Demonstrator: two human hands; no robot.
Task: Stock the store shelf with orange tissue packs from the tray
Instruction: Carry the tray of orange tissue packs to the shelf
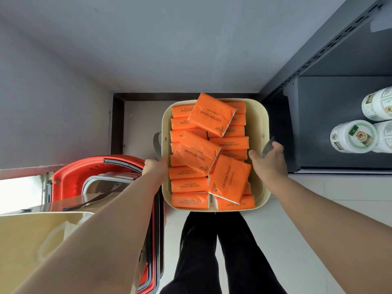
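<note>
Head view, looking down. A cream tray (260,115) is carried level in front of the person's body, above the black-trousered legs (214,251). It is loaded with orange tissue packs (212,118): most lie in two tidy rows on edge, while three lie loose and tilted on top. All visible packs are in the tray, and none shows on the shelf yet.

The left hand (156,166) grips the tray's left rim just below a grey strap handle (157,145). Its fingers wrap out of sight under the edge. The right hand (270,160) grips the opposite side, thumb over the rim and fingers (278,146) curled beside the other strap (267,146). Holding both sides appears to keep the load balanced so that the loose top packs do not slide off.

The dark grey store shelf (331,115) stands to the right, near the tray. White canisters (353,136) occupy its far end, leaving bare board nearer the tray. A stack of red baskets (70,175) and a tan bag (31,236) stand to the left.

Judged stage: the tray is being brought to the shelf and stocking has not begun. One hand must be freed, or the tray set down, before packs can be lifted across.
</note>
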